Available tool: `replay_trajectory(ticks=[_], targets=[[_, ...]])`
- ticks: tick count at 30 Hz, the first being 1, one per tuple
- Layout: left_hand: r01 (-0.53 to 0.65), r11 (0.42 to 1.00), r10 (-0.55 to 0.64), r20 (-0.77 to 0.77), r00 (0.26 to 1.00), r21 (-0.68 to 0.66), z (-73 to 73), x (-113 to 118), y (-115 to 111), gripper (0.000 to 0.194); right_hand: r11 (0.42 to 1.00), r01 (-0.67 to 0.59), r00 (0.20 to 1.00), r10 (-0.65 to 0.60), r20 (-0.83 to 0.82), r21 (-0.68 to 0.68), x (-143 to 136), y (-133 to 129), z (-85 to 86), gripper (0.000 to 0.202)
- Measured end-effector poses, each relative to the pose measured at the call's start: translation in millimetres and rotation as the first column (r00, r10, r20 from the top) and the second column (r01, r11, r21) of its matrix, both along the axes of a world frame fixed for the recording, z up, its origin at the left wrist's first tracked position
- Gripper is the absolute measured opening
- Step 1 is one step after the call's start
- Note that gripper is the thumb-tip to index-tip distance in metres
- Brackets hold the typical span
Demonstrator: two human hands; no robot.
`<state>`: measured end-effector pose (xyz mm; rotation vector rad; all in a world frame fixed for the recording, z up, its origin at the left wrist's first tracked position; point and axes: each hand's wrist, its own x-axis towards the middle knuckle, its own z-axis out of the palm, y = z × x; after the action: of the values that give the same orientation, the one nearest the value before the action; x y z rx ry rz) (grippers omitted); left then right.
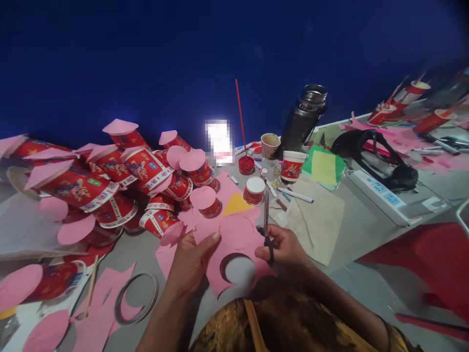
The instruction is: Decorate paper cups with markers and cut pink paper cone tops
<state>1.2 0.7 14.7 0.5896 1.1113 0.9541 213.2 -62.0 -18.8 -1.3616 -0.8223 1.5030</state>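
Note:
My left hand (pixel 194 259) grips the left edge of a pink paper sheet (pixel 216 254), its thumb lying on top. A round hole is cut through the sheet near my body, and a circle outline (pixel 237 231) shows above it. In my right hand (pixel 284 247) are dark-handled scissors (pixel 266 215), their blades pointing up and away beside the sheet's right edge. Just beyond the sheet stand a small red cup with a white top (pixel 253 190) and a yellow paper piece (pixel 236 204).
Red paper cups with pink discs (pixel 146 168) pile up at the left. A tape roll (pixel 136 299) lies at the lower left. Beyond are a red pot with a stick (pixel 246 165) and a thermos (pixel 303 120). A power strip (pixel 379 195) lies at the right.

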Motion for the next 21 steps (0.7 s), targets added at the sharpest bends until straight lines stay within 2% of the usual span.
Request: replay_trajectory(ticks=[4, 7, 11, 15, 21], targets=[[-0.003, 0.999, 0.003, -0.006, 1.000, 0.034, 2.1, 1, -2, 0.037, 0.992, -0.124, 0.989, 0.121, 0.090, 0.034, 24, -5, 6.3, 0.035], [-0.027, 0.999, 0.026, 0.002, 1.000, 0.044, 6.8, -4, -3, 0.037, 0.967, -0.250, 0.958, 0.238, 0.162, 0.057, 43, -6, 8.8, 0.045], [-0.023, 0.999, 0.023, -0.020, 1.000, 0.038, 11.2, -7, 0, 0.036, 0.938, -0.346, 0.932, 0.342, 0.120, 0.012, 46, -7, 7.4, 0.052], [-0.022, 0.999, 0.023, -0.053, 0.998, 0.026, 9.1, -5, 1, 0.040, 0.938, -0.347, 0.936, 0.347, 0.062, -0.022, 34, -9, 4.5, 0.051], [0.023, 1.000, -0.021, -0.069, 0.997, 0.021, -3.0, -11, -2, 0.043, 0.945, -0.325, 0.944, 0.327, 0.042, -0.050, 28, -9, 2.1, 0.049]])
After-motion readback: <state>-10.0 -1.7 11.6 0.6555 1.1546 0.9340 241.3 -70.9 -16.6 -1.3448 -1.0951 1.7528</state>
